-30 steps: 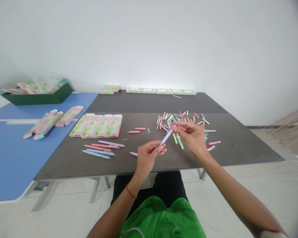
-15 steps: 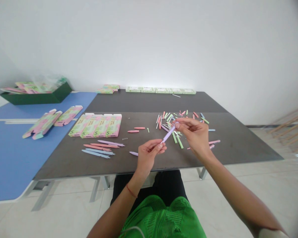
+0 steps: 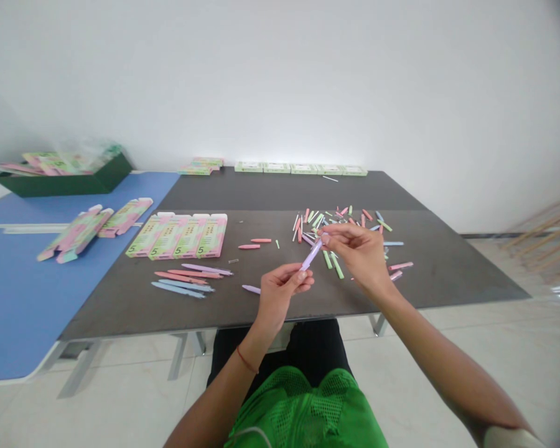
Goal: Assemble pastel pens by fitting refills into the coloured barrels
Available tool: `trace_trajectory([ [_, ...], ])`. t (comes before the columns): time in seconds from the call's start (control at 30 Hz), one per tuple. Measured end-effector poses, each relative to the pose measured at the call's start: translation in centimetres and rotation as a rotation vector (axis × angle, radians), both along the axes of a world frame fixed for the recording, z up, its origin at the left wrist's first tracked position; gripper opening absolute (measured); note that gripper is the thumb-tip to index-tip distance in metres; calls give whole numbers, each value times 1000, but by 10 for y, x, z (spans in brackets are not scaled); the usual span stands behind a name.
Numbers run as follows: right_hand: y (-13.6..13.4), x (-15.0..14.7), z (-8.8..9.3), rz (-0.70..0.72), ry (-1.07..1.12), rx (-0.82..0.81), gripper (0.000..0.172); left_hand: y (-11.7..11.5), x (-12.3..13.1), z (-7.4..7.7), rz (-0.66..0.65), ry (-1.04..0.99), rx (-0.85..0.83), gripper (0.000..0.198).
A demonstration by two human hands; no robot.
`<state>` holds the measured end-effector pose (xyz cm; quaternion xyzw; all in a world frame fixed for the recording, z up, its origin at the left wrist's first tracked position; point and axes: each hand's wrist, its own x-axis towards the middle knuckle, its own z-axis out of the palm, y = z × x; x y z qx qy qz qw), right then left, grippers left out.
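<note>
A lilac pen barrel point(image 3: 312, 254) is held slanted above the dark table point(image 3: 280, 283) between both hands. My left hand point(image 3: 280, 292) pinches its lower end with curled fingers. My right hand point(image 3: 357, 249) pinches the upper end with thumb and forefinger. Behind my right hand lies a scatter of several pastel pen parts point(image 3: 343, 221). A loose lilac cap point(image 3: 251, 289) rests on the table just left of my left hand. Several finished pens point(image 3: 186, 279) lie side by side further left.
Flat pink-and-green pen boxes point(image 3: 180, 236) lie in a row at centre left, more flat boxes point(image 3: 93, 225) on the blue table point(image 3: 18, 292). A dark green bin point(image 3: 65, 180) stands at far left. A row of boxes point(image 3: 301, 168) lines the table's far edge.
The pen barrel dipped slightly and both hands stayed pinched on it; my right hand shifted a little towards the left. The view drifted slightly.
</note>
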<state>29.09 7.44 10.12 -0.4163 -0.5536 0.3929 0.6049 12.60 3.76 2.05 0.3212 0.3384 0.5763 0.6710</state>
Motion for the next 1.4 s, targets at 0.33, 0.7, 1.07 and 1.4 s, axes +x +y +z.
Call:
trace_trajectory([
  [0.33, 7, 6, -7, -78, 150, -106, 28, 0, -4, 1, 88, 116, 29, 29],
  [0.7, 13, 17, -30, 110, 60, -277, 20, 2, -22, 8, 190, 451, 212, 20],
  [1.07, -5, -17, -54, 321, 19, -370, 29, 6, -38, 14, 181, 902, 497, 17],
  [1.4, -11, -15, -79, 375, 450, -675, 38, 17, -49, 24, 99, 1095, 625, 26],
])
